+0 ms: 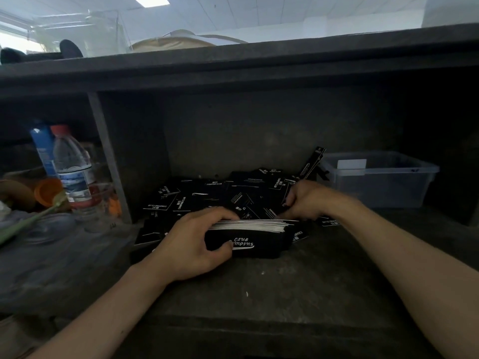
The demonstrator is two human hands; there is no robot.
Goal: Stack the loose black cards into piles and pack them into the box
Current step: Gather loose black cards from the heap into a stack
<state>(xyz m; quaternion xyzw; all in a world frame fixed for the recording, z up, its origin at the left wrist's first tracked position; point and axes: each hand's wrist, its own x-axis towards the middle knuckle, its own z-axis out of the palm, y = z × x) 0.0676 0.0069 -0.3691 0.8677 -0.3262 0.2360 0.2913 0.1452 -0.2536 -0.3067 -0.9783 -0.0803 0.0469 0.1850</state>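
A heap of loose black cards (220,193) with white "CAMPING CLUB" print covers the back of a dark work surface. My left hand (191,244) grips a thick stack of black cards (256,237) on edge, thumb on the near face and fingers over the top. My right hand (305,200) reaches into the heap just behind the stack's right end, its fingers curled on loose cards there. A clear plastic box (381,177) stands at the back right; one black card (312,161) leans against its left wall.
The dark surface (285,286) sits in a recess under a shelf, with a divider wall (108,156) on the left. Beyond the divider stand a water bottle (74,172), a blue container (42,149) and an orange cup (48,191).
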